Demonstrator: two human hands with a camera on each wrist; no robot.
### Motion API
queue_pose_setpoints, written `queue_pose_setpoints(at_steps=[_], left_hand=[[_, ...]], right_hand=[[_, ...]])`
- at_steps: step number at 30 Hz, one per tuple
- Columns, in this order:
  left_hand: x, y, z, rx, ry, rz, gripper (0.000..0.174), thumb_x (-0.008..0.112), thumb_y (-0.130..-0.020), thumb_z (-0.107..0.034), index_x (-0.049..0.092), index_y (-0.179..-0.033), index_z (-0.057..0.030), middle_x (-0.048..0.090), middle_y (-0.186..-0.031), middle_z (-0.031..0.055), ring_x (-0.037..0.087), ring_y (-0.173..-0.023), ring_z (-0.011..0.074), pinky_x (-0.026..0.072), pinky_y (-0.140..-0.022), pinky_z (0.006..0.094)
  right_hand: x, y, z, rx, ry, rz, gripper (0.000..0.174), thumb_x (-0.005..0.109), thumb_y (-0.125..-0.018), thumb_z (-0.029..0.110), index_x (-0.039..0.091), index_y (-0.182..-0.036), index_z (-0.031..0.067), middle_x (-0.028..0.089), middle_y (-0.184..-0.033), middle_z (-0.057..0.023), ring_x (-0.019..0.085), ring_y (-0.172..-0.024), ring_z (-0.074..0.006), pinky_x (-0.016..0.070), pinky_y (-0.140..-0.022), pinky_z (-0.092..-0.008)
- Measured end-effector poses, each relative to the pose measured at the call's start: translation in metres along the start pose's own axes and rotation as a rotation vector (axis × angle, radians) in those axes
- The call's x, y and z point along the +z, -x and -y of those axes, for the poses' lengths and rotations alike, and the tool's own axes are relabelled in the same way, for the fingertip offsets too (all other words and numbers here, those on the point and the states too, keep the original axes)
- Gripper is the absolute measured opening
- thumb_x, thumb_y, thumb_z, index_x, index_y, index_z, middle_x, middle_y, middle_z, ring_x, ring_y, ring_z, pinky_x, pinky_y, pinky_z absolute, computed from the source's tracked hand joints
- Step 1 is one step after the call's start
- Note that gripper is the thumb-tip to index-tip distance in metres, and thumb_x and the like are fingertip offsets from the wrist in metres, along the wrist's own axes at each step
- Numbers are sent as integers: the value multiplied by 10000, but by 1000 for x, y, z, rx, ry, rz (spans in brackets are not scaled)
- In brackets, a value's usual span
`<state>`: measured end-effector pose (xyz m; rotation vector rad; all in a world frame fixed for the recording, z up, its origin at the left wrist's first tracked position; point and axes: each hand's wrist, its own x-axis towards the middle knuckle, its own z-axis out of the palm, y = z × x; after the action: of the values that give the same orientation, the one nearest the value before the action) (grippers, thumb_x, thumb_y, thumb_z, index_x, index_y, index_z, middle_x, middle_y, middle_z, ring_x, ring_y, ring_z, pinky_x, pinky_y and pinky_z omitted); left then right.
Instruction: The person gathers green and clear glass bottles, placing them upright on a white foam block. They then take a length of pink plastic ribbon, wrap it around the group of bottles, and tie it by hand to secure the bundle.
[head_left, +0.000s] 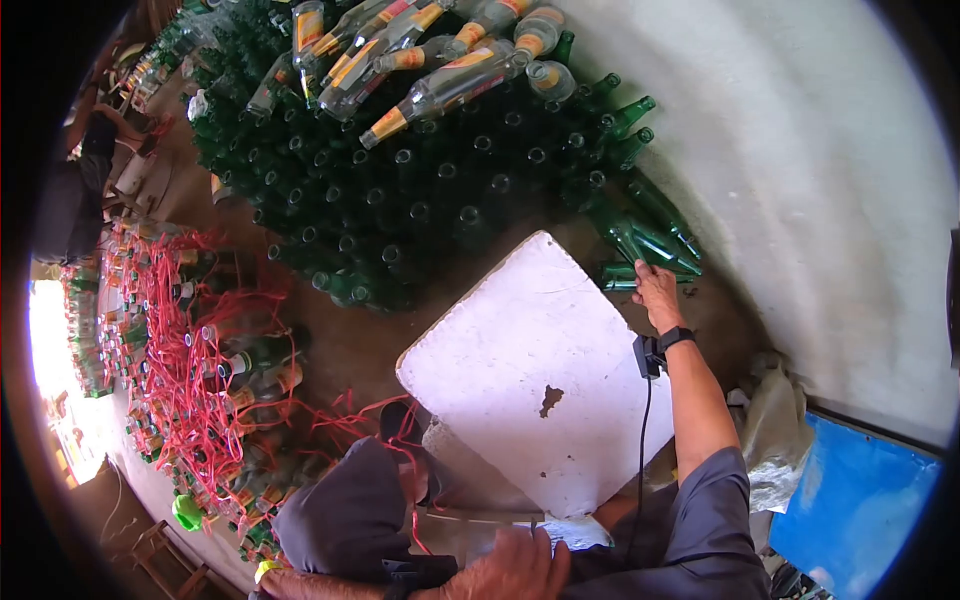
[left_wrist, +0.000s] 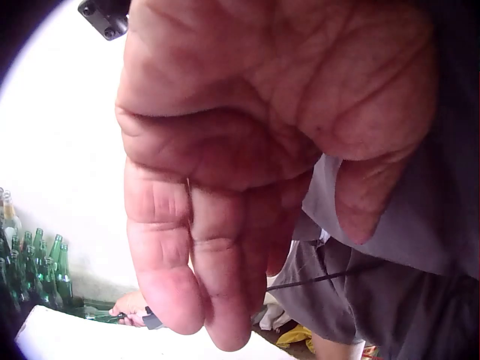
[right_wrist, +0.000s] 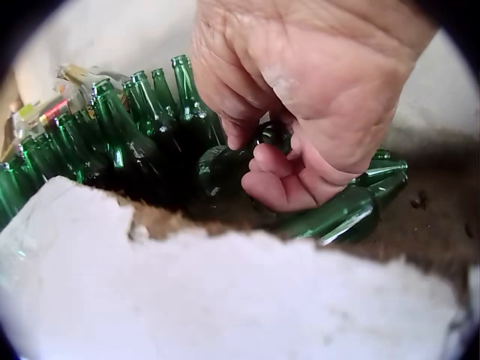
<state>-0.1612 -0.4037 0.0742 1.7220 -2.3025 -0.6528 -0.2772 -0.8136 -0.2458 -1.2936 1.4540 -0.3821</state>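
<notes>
My right hand (head_left: 657, 297) reaches past the far right edge of a white board (head_left: 500, 370). Its thumb and fingers grip the neck of a green glass bottle (right_wrist: 216, 171), whose body points away from the palm. Other green bottles (right_wrist: 341, 216) lie on their sides below that hand, against the wall. Close to my lap, at the near end of the board, is my left hand (head_left: 510, 570), blurred in the head view. In the left wrist view its fingers (left_wrist: 217, 255) hang relaxed, the palm bare.
Green bottles (head_left: 400, 200) stand massed beyond the board, with clear labelled bottles (head_left: 440, 90) lying on top. To the left, more bottles sit among red strips (head_left: 190, 370). A pale wall (head_left: 800, 180) bounds the right; a blue panel (head_left: 850, 500) leans near it.
</notes>
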Motion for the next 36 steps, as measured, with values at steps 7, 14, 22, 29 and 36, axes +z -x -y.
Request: queue_pose_setpoints(at_steps=[7, 14, 22, 29, 36], left_hand=[[5, 1, -3, -19, -14, 9, 356, 532, -889, -209, 646, -1102, 52, 669, -951, 195, 620, -892, 299, 456, -822, 420], [12, 1, -2, 15, -57, -106, 345, 528, -885, -201, 644, -1075, 63, 671, -946, 191, 625, -863, 295, 457, -802, 399], [31, -9, -2, -9, -95, -152, 216, 615, -761, -176, 611, -900, -12, 520, -746, 40, 549, -706, 193, 427, -635, 335], [20, -16, 7, -28, 171, -237, 267, 614, -806, -150, 594, -1009, 22, 542, -818, 81, 558, -656, 196, 465, -584, 323], [-4, -16, 19, -243, 259, -317, 614, 713, -807, -189, 495, -1311, 87, 520, -1404, 292, 669, -707, 239, 551, -637, 335]], right_hand=[[-8, 9, 46, -75, -25, -43, 248, 699, -904, 286, 605, -813, 75, 537, -691, 8, 504, -553, -104, 456, -457, -273], [-33, 44, 109, -225, 312, -95, 363, 670, -906, 333, 589, -759, 10, 516, -699, -27, 532, -619, -140, 494, -487, -310], [-68, 167, 204, -617, 723, -152, 363, 682, -891, 282, 634, -830, -73, 542, -591, -79, 516, -525, -141, 418, -482, -331], [-57, 286, 215, -660, 747, 81, 189, 761, -789, 90, 647, -864, -39, 605, -676, -189, 548, -528, -252, 454, -518, -341], [-34, 352, 193, -779, 613, 448, 258, 806, -713, 60, 651, -901, -23, 649, -743, -118, 643, -565, -218, 502, -508, -318]])
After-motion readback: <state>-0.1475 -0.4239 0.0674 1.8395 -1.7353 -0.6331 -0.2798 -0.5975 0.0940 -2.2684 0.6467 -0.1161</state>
